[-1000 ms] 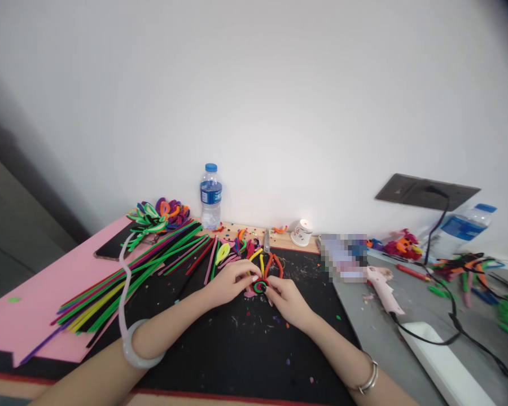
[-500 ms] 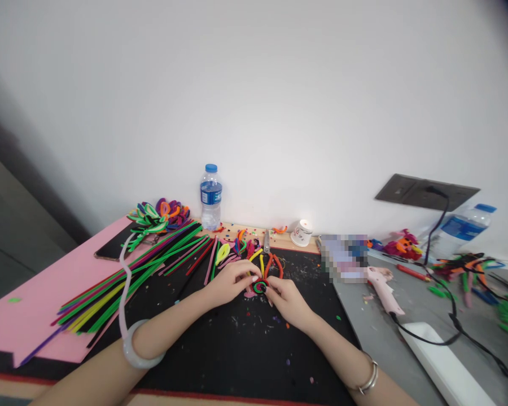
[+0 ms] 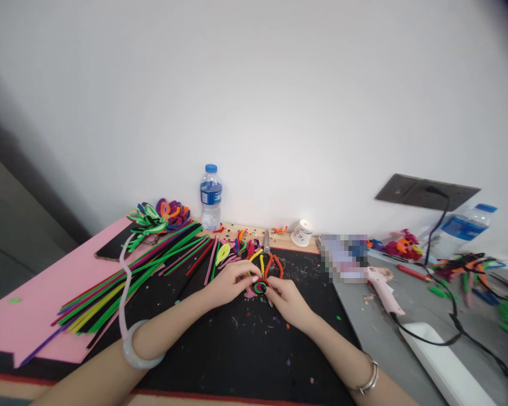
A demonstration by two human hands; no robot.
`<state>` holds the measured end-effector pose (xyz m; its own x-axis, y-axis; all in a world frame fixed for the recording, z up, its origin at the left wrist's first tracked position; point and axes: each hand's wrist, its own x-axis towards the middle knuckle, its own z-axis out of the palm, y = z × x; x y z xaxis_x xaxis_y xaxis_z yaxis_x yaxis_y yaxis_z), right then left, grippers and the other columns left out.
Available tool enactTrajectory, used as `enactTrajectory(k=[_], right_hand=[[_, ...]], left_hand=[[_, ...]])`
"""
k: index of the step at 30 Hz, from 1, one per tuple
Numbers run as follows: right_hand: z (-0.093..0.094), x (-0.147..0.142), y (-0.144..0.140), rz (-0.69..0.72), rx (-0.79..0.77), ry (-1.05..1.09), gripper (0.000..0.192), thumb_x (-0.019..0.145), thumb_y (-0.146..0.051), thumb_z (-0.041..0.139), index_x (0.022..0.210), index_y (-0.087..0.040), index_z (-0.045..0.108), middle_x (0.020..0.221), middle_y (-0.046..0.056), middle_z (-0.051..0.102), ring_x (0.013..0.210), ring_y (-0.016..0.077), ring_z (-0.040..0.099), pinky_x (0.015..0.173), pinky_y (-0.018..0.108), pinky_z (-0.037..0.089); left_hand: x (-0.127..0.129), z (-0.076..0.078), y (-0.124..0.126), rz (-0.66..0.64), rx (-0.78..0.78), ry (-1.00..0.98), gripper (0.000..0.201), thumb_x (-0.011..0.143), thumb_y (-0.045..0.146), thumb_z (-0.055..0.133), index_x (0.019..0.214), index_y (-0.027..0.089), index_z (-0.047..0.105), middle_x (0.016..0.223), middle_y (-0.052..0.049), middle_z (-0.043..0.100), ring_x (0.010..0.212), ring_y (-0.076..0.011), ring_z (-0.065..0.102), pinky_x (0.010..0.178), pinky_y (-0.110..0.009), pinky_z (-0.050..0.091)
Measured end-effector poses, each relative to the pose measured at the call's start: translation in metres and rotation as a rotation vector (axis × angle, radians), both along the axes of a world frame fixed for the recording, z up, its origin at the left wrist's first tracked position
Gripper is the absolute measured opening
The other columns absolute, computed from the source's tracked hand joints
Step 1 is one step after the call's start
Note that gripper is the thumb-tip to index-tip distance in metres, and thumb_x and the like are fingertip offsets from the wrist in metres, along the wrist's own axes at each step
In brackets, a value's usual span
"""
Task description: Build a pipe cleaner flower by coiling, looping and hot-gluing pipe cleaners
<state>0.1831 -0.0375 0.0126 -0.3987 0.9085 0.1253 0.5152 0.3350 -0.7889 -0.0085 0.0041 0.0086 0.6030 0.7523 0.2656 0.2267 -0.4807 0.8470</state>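
Observation:
Between my two hands is a small coiled pipe-cleaner piece (image 3: 260,287), ringed in red, green and black. My left hand (image 3: 232,282) pinches its left edge, thumb and fingers bent around it. From the other side my right hand (image 3: 290,303) grips the right edge with closed fingertips. Just beyond the fingers lie yellow pipe cleaners (image 3: 261,263) and bent orange-red pipe cleaners (image 3: 275,265). A pink scrap shows beneath the coil, partly covered by the left fingers. Both hands rest low over the black mat (image 3: 237,361).
Left lie many long pipe cleaners (image 3: 110,293), a phone (image 3: 114,242) and a green flower-like bundle (image 3: 148,217). A water bottle (image 3: 211,197), pliers (image 3: 267,242) and a paper cup (image 3: 301,233) stand or lie at the back. Right are a pink glue gun (image 3: 385,290), its black cable and a white case (image 3: 444,361).

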Motion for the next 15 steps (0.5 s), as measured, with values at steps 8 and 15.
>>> enactTrajectory(k=[8, 15], right_hand=[[0.0009, 0.0013, -0.0008, -0.027, -0.019, 0.025, 0.029, 0.088, -0.025, 0.041, 0.060, -0.018, 0.044, 0.052, -0.004, 0.046, 0.049, 0.0089, 0.043, 0.051, 0.019, 0.032], [-0.0041, 0.0034, 0.0013, -0.087, -0.073, 0.118, 0.033, 0.089, -0.032, 0.042, 0.059, -0.019, 0.043, 0.049, -0.005, 0.043, 0.045, 0.0085, 0.038, 0.047, 0.019, 0.030]], left_hand=[[0.0029, -0.0010, -0.0029, 0.007, -0.128, -0.131, 0.021, 0.088, 0.026, 0.042, 0.107, 0.019, 0.050, 0.096, -0.004, 0.056, 0.058, -0.0084, 0.056, 0.057, -0.022, 0.048], [0.0032, -0.0019, -0.0053, 0.034, -0.231, -0.195, 0.034, 0.085, 0.031, 0.050, 0.117, 0.022, 0.042, 0.096, -0.003, 0.055, 0.057, -0.0082, 0.056, 0.057, -0.023, 0.049]])
